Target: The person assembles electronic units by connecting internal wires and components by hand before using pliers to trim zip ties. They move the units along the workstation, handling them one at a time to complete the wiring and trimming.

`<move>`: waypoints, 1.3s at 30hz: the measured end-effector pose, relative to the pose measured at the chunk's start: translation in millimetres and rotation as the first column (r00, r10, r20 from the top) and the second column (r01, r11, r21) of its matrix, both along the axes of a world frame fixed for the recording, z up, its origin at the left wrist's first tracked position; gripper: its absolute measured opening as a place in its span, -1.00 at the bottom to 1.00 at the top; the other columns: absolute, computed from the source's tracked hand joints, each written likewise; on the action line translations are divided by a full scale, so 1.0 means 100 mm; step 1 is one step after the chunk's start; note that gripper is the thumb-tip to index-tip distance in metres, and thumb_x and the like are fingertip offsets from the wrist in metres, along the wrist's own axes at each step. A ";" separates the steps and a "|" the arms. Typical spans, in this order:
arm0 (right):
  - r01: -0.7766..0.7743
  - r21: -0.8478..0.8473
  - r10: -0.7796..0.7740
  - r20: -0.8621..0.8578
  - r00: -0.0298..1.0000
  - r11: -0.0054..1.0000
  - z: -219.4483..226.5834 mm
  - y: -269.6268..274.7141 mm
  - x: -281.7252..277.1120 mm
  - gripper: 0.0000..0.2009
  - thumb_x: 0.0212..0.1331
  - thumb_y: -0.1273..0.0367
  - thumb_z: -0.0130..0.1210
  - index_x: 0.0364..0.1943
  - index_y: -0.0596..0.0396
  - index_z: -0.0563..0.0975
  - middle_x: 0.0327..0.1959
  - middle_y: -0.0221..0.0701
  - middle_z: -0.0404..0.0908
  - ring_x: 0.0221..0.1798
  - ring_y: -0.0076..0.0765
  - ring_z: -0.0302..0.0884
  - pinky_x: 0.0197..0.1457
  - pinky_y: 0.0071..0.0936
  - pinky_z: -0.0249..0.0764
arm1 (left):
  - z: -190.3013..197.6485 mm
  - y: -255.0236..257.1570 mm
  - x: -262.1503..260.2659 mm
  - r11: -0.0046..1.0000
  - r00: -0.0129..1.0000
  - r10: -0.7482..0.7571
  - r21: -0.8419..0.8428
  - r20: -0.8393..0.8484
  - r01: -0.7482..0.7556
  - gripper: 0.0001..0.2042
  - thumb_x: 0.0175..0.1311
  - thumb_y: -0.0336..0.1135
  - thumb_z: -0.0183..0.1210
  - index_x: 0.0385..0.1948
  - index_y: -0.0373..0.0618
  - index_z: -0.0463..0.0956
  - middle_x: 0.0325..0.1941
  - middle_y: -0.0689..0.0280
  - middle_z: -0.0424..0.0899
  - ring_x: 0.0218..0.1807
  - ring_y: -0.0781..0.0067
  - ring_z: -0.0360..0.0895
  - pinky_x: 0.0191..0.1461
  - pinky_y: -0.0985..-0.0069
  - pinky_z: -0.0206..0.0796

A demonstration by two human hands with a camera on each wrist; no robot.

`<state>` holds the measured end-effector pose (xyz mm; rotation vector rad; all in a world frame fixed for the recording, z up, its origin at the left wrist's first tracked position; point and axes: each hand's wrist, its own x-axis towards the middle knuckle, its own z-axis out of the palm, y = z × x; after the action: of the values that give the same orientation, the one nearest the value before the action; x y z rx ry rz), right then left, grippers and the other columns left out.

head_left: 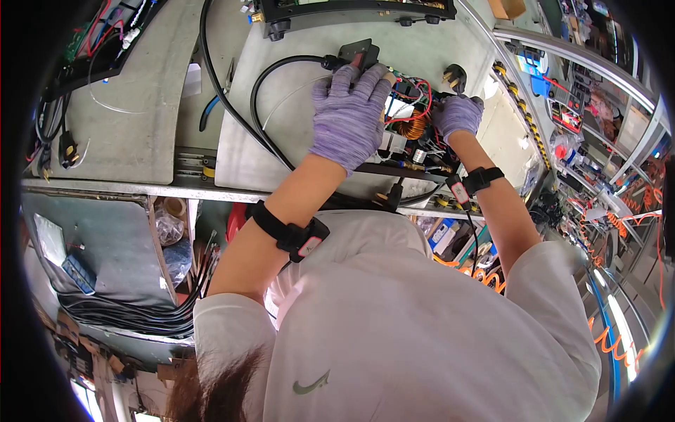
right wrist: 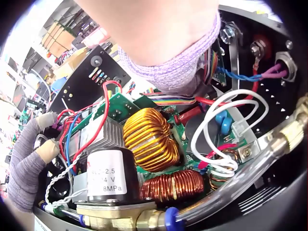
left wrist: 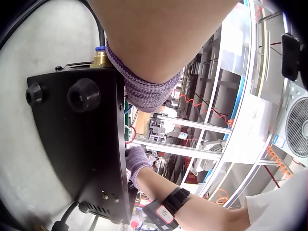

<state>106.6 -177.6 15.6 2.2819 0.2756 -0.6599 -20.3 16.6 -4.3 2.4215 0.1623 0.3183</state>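
An open black chassis (head_left: 404, 172) full of wiring lies between both gloved hands. My left hand (head_left: 351, 119) grips its left end, with a black block (head_left: 367, 50) beyond the fingers. At the right end, my right hand (head_left: 458, 116) holds the chassis edge, its fingers partly hidden. The right wrist view shows a yellow-wound coil (right wrist: 149, 139), a copper coil (right wrist: 173, 186), a labelled cylinder (right wrist: 110, 175) and left-hand fingertips (right wrist: 47, 134) beside red wires. Black feet (left wrist: 84, 95) stand out from the chassis's dark face in the left wrist view.
Another black unit (head_left: 358, 10) stands at the bench's far edge. A thick black cable (head_left: 254, 105) loops at the left, and a black plug (head_left: 455, 76) lies behind the right hand. Metal shelving (head_left: 583, 53) rises at the right.
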 end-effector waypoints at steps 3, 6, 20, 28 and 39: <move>0.002 0.012 -0.003 0.011 1.000 1.000 -0.03 -0.03 -0.01 -0.82 -0.04 0.12 0.12 -0.43 -0.23 0.67 -0.41 -0.43 0.66 -0.19 -0.32 0.59 0.17 -0.29 0.13 | -0.01 0.00 0.00 1.000 1.000 -0.008 -0.026 0.017 0.008 -0.53 -0.13 -0.27 0.17 -0.03 0.06 0.48 0.16 0.43 0.40 0.10 0.24 0.29 0.09 0.12 0.05; -0.002 0.042 -0.001 0.067 0.998 0.999 -0.10 -0.09 -0.05 -0.82 -0.05 0.12 0.14 -0.46 -0.21 0.67 -0.42 -0.44 0.66 -0.18 -0.33 0.58 0.18 -0.29 0.13 | -0.02 -0.01 0.00 1.000 1.000 -0.011 -0.030 -0.007 0.011 -0.52 -0.11 -0.24 0.19 0.00 0.17 0.46 0.17 0.51 0.38 0.10 0.24 0.26 0.10 0.15 0.04; 0.013 0.046 -0.008 -0.110 0.994 0.999 -0.14 -0.17 -0.02 -0.77 -0.01 0.10 0.10 -0.38 -0.15 0.64 -0.29 -0.39 0.65 -0.02 -0.30 0.50 0.29 -0.13 0.02 | -0.05 -0.06 0.00 0.999 1.000 -0.019 -0.030 0.012 0.020 -0.54 -0.13 -0.26 0.19 -0.04 0.13 0.47 0.18 0.49 0.37 0.12 0.20 0.25 0.11 0.12 0.04; 0.003 0.186 0.020 -0.119 0.993 0.982 0.05 -0.26 0.03 -0.80 0.02 0.15 0.06 -0.36 -0.18 0.64 -0.30 -0.41 0.65 -0.01 -0.30 0.48 0.25 -0.14 0.08 | -0.07 -0.11 0.00 1.000 0.999 -0.022 0.003 0.038 0.022 -0.53 -0.13 -0.26 0.16 -0.03 0.11 0.44 0.18 0.47 0.35 0.13 0.18 0.24 0.12 0.11 0.05; 0.078 0.636 -0.385 0.360 0.850 0.767 0.49 -1.14 -0.39 -0.60 0.08 0.10 0.07 0.04 -0.24 0.49 0.05 -0.31 0.48 0.12 -0.11 0.36 0.17 -0.16 0.25 | 0.18 -0.14 -0.03 0.996 0.999 -0.010 0.090 0.044 0.006 -0.49 0.09 -0.26 0.07 0.16 -0.02 0.28 0.14 0.07 0.34 0.10 -0.03 0.29 0.17 0.11 0.14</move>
<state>67.6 -291.4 65.1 3.0490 -0.0722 -0.0937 -23.0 2.8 14.0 2.5011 0.1204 0.3829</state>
